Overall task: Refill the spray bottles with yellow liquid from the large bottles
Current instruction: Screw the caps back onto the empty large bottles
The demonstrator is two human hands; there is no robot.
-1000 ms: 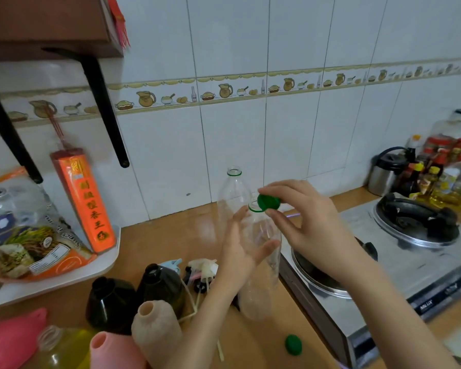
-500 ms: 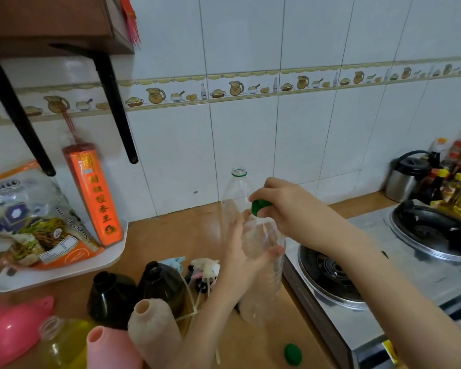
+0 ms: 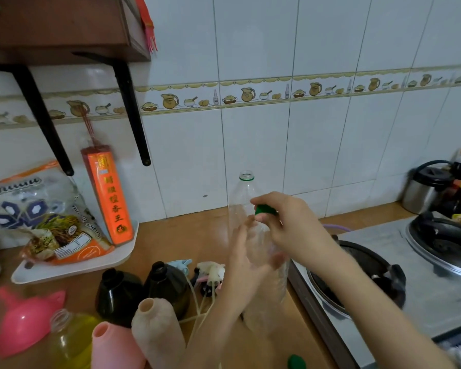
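A: What have we got in hand rn?

B: Our left hand [image 3: 246, 265] wraps the side of an empty clear bottle [image 3: 266, 294] standing on the wooden counter [image 3: 181, 243], fingers curled round its body. Our right hand [image 3: 290, 225] pinches a green cap [image 3: 265, 209] on that bottle's neck, thumb & fingers closed on it.

A: And the other big bottle?

B: Second clear bottle [image 3: 241, 206] stands just behind, at 12 o'clock from the one we hold, near the tiled wall [image 3: 277, 142]. Its mouth is open, green ring on the neck. A loose green cap [image 3: 296, 362] lies on the counter at 6 o'clock, near the bottom edge.

A: Spray bottles?

B: At 9 o'clock from our left wrist: two dark bottles [image 3: 144, 288] side by side, necks open. In front of them, toward 7 o'clock, a beige bottle [image 3: 157, 334] and a pink bottle [image 3: 115, 347], both w/o tops. The spray heads [image 3: 210, 272] lie in a heap between the dark pair and our left hand, tubes trailing toward us.

A: Yellow liquid?

B: One uncapped bottle of yellow liquid [image 3: 69, 339] at 8 o'clock, partly hidden behind the pink one. A pink funnel [image 3: 24, 320] lies just left of it.

A: Rest of the scene?

B: White tray [image 3: 72, 270] at 10 o'clock w/ a food packet [image 3: 45, 222] and an orange box [image 3: 109, 195] leaning on the wall under a shelf [image 3: 64, 27]. Gas stove [image 3: 410, 275] at 3 o'clock, touching the counter edge; a kettle [image 3: 426, 187] at the far right.
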